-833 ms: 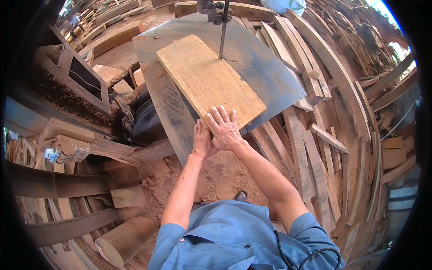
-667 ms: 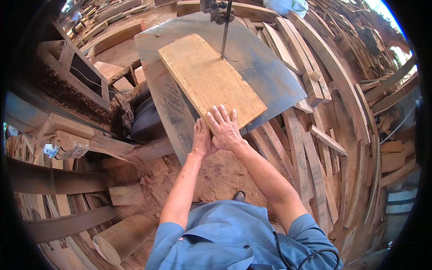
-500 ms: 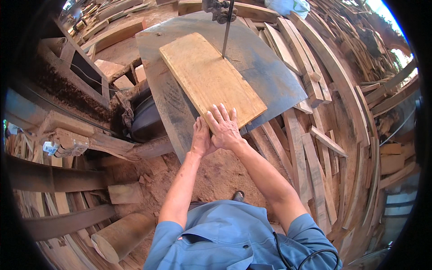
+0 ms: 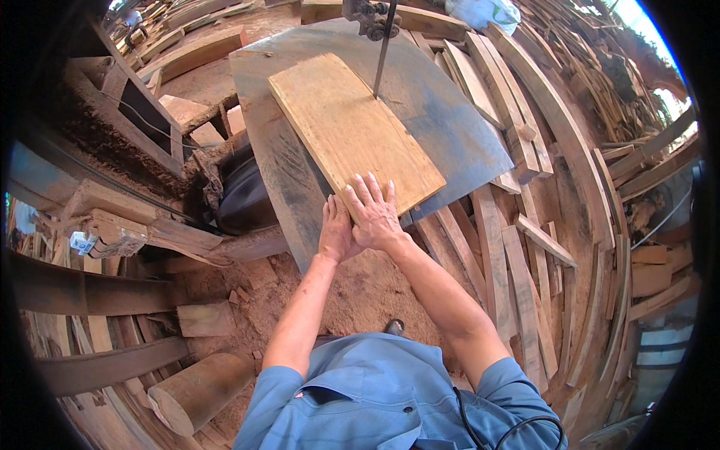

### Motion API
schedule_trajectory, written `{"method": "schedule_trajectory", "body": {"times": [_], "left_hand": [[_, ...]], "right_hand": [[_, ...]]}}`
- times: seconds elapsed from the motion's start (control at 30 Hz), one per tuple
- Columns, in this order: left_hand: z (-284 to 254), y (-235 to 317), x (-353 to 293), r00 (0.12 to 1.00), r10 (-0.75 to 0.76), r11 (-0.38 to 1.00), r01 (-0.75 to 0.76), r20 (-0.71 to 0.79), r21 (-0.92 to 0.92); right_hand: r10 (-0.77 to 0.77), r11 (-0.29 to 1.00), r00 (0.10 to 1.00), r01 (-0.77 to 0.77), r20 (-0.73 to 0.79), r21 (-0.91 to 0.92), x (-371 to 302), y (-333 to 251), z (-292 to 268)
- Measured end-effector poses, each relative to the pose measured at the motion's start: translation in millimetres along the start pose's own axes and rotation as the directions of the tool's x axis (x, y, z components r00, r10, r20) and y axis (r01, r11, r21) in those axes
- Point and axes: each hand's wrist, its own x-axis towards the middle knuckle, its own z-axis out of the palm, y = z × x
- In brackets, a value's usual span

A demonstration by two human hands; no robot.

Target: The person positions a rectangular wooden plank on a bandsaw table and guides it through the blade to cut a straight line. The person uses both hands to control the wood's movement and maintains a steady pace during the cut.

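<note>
A thick, light-brown wooden board (image 4: 352, 124) lies flat on a grey metal saw table (image 4: 457, 142), angled from far left to near right. The thin upright band saw blade (image 4: 384, 56) meets the board's right edge toward its far end. At the near end, my right hand (image 4: 377, 217) rests on top with fingers spread. Beside it, my left hand (image 4: 337, 229) presses at the near left corner, its fingers stretched along the side. My two hands touch each other. The undersides of both palms are hidden.
A dark metal guide (image 4: 367, 19) holds the blade above the table. Long timber pieces (image 4: 517, 112) lie along the right side. To the left stands a sawdust-covered machine frame (image 4: 120, 142). A round log (image 4: 202, 394) lies at the lower left, near a wooden block (image 4: 206, 320).
The whole view has shifted slightly. Both hands keep their places on the board; any slide of the board past the blade is too small to tell.
</note>
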Motion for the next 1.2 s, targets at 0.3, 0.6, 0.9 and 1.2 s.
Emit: {"method": "schedule_trajectory", "body": {"times": [0.3,0.6,0.9,1.2], "left_hand": [[-5.5,6.7,-0.1,0.998,-0.043,0.994,0.047,0.039,-0.098],[-7.4,9.7,1.4,0.994,-0.071,0.991,0.079,0.082,-0.104],[-8.7,12.9,1.2,0.994,-0.069,0.995,0.074,0.083,-0.061],[-8.9,10.3,3.3,0.997,-0.034,0.992,0.042,0.065,-0.122]], "right_hand": [[0.009,1.0,1.0,-0.009,0.025,-0.017,1.5,0.4,1.3],[0.002,1.0,1.0,-0.002,-0.012,0.007,1.8,1.4,4.2],[0.008,1.0,1.0,-0.008,0.004,-0.001,1.6,2.2,2.8],[0.031,1.0,0.999,-0.031,0.036,0.002,3.1,2.0,0.9]]}}
